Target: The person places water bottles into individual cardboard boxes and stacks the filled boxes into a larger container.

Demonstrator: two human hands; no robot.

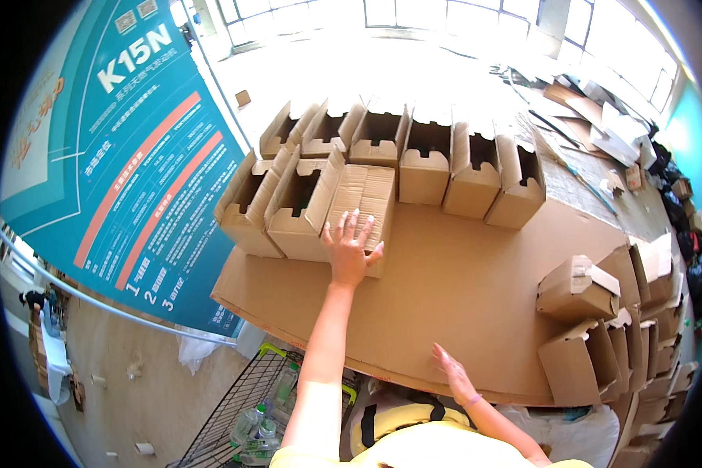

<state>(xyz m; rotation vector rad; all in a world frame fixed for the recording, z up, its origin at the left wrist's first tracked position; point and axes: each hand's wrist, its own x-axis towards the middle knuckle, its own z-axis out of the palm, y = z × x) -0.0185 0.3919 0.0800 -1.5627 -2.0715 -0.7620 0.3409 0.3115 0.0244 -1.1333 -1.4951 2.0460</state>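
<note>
Two bare hands on a cardboard-covered worktop ringed with open boxes.

At the far left a teal printed wall panel [132, 148] slopes down to a pale floor, where a wire cart [242, 413] with plastic bottles stands below the worktop's near edge. The worktop [460, 296] is a broad sheet of brown cardboard. The left hand [351, 246] lies flat, fingers [358, 222] spread wide and gripping nothing, on the closed carton [358, 195] just beside the open boxes [413, 156] lined along the far edge. The right hand [454, 374] rests open near the near edge, palm on the bare cardboard, holding nothing. More folded boxes [600, 327] crowd the right edge, and loose cardboard scraps [600, 117] lie beyond under bright windows [444, 12].
</note>
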